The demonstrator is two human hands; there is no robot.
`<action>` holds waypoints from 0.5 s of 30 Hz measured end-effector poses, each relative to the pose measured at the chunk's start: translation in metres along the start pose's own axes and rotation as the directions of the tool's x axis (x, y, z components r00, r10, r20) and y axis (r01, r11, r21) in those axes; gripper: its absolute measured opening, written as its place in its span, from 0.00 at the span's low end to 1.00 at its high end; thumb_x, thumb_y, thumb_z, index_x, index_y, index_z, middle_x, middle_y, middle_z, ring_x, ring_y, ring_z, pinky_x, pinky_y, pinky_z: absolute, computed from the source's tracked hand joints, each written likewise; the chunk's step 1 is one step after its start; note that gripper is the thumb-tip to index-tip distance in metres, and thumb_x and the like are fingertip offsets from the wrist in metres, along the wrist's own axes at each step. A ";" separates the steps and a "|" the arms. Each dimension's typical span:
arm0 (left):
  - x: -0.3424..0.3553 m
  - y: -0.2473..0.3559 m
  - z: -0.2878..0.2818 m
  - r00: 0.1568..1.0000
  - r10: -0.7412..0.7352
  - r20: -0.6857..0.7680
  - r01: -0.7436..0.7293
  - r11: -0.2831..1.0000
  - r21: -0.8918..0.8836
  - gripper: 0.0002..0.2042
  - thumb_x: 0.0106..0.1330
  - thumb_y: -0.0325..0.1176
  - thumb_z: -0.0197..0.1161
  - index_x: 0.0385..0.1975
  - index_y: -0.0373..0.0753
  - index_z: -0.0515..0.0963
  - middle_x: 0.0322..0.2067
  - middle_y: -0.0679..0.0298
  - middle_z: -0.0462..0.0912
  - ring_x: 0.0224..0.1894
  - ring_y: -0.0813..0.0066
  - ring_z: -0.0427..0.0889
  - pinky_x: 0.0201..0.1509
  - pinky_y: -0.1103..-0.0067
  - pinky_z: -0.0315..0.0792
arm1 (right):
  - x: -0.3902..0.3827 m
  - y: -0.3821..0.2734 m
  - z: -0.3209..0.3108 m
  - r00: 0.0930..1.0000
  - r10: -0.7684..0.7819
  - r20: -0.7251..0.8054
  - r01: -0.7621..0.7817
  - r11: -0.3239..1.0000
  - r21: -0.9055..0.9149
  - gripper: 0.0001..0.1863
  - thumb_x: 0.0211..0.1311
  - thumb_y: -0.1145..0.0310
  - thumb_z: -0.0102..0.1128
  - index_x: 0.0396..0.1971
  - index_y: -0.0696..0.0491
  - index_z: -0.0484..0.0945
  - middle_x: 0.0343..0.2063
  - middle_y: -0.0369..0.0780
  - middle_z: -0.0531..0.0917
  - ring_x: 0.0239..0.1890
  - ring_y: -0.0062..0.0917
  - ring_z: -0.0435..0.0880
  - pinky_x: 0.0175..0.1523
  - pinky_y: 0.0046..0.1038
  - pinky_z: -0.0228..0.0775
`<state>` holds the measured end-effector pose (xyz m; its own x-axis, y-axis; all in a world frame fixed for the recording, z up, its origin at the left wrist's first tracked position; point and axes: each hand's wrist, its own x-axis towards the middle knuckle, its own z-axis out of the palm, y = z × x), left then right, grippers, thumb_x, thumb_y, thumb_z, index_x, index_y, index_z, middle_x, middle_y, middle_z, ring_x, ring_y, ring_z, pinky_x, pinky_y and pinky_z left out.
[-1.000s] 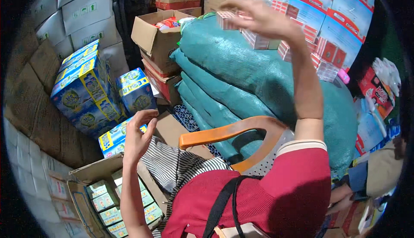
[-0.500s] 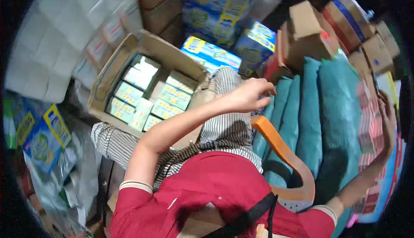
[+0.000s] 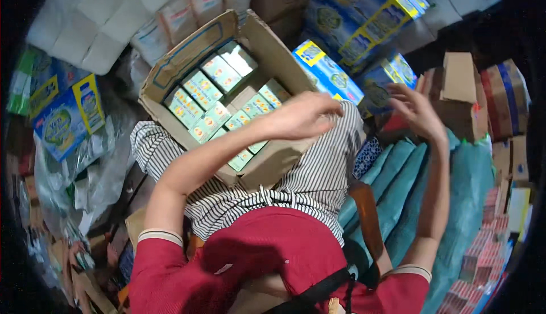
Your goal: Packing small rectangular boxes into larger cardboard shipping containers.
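An open cardboard carton [image 3: 196, 35] rests tilted on my lap, with small pale-green boxes [image 3: 203, 88] standing in rows inside it and a gap among them. My left hand [image 3: 310, 115] hovers over the carton's right edge and my striped trouser leg, thumb and fingers apart, with nothing seen in it. Raised to the right, my right hand [image 3: 418, 112] has its fingers spread and looks bare. It is near a blue-and-yellow box [image 3: 392, 75] and above long teal wrapped bundles [image 3: 466, 189].
Blue-and-yellow cartons [image 3: 352, 12] are stacked ahead, with one lying [image 3: 327, 72] beside my carton. White wrapped packs [image 3: 114, 7] pile at the far left. A clear plastic bag [image 3: 102, 183] lies left. An orange-brown chair arm [image 3: 367, 217] and pink-striped packets [image 3: 483, 251] are at right.
My right hand has left the pink-striped packets at the far right and come inward and up. The view has turned, so the carton sits further right. My left hand stays near the carton's right edge.
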<state>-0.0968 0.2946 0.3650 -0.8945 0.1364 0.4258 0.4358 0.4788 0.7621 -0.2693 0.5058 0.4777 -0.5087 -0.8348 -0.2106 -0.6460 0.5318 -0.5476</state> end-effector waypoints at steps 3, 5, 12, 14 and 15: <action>-0.032 -0.001 -0.058 0.947 -0.099 -0.307 0.158 0.972 0.174 0.16 0.51 0.32 0.60 0.40 0.35 0.74 0.41 0.54 0.74 0.47 0.58 0.72 0.53 0.70 0.66 | 0.082 0.019 0.063 0.993 -0.105 0.061 0.108 0.992 -0.062 0.24 0.60 0.59 0.53 0.52 0.58 0.66 0.47 0.49 0.75 0.49 0.36 0.75 0.52 0.33 0.66; -0.065 -0.002 -0.091 0.793 -0.277 -0.543 0.423 0.891 0.163 0.17 0.53 0.31 0.61 0.44 0.38 0.73 0.45 0.56 0.73 0.50 0.63 0.70 0.56 0.73 0.63 | 0.124 0.016 0.096 0.991 -0.134 0.028 0.137 0.982 -0.131 0.28 0.58 0.55 0.54 0.53 0.58 0.65 0.47 0.50 0.74 0.49 0.37 0.75 0.52 0.33 0.66; -0.193 -0.029 -0.120 0.174 -0.241 -0.955 0.918 0.389 0.069 0.37 0.50 0.33 0.64 0.59 0.31 0.53 0.56 0.46 0.60 0.61 0.54 0.57 0.64 0.69 0.51 | 0.214 0.029 0.171 0.989 -0.147 -0.004 0.142 0.963 -0.230 0.37 0.51 0.44 0.56 0.52 0.60 0.67 0.45 0.54 0.75 0.48 0.41 0.75 0.51 0.35 0.66; -0.219 -0.038 -0.109 0.134 -0.207 -0.969 0.925 0.378 0.047 0.38 0.50 0.32 0.63 0.60 0.31 0.50 0.57 0.46 0.58 0.60 0.54 0.57 0.62 0.70 0.54 | 0.225 0.034 0.182 0.992 -0.122 0.019 0.123 0.978 -0.170 0.35 0.50 0.46 0.57 0.49 0.61 0.69 0.41 0.53 0.77 0.45 0.41 0.77 0.49 0.36 0.67; -0.227 -0.042 -0.100 0.102 -0.173 -0.980 0.927 0.374 0.031 0.40 0.50 0.31 0.63 0.61 0.31 0.47 0.58 0.46 0.57 0.60 0.54 0.57 0.60 0.70 0.58 | 0.228 0.035 0.186 0.997 -0.071 0.038 0.077 0.978 -0.192 0.33 0.50 0.48 0.57 0.47 0.61 0.70 0.39 0.53 0.78 0.44 0.42 0.77 0.47 0.36 0.68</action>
<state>0.0980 0.1564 0.2850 -0.0690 -0.9185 0.3894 -0.6689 0.3322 0.6650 -0.3023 0.3074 0.2598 -0.4395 -0.8754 -0.2013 -0.7808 0.4832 -0.3961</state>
